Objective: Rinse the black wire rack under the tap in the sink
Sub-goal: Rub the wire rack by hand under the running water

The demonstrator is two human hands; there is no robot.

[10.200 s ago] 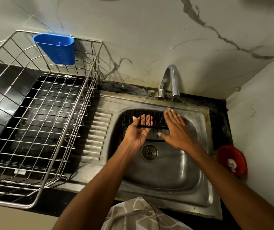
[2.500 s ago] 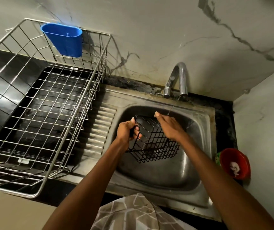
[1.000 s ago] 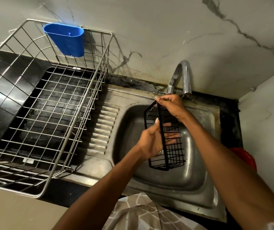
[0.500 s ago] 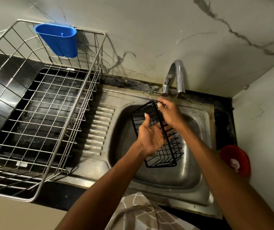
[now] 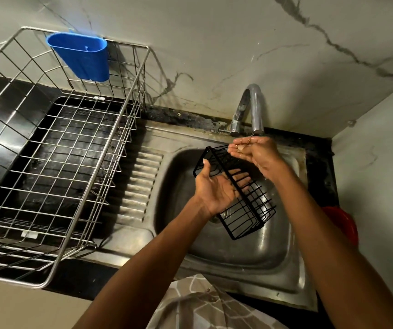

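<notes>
You have one silver wire dish basket [image 5: 55, 162] at the left and one steel sink [image 5: 238, 257] beside it. One black wire rack [image 5: 245, 205] hangs tilted over the basin. Your left hand [image 5: 217, 186] lies palm-up against it, fingers straight. Your right hand [image 5: 255, 153] curls at its top corner under the one tap [image 5: 252, 108]; whether it pinches the wire is unclear. One blue cup [image 5: 81, 58] hangs on the basket, and one red bowl [image 5: 343, 224] sits at the right.

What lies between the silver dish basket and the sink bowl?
The head view shows a ribbed steel drainboard between the silver dish basket and the sink bowl.
</notes>
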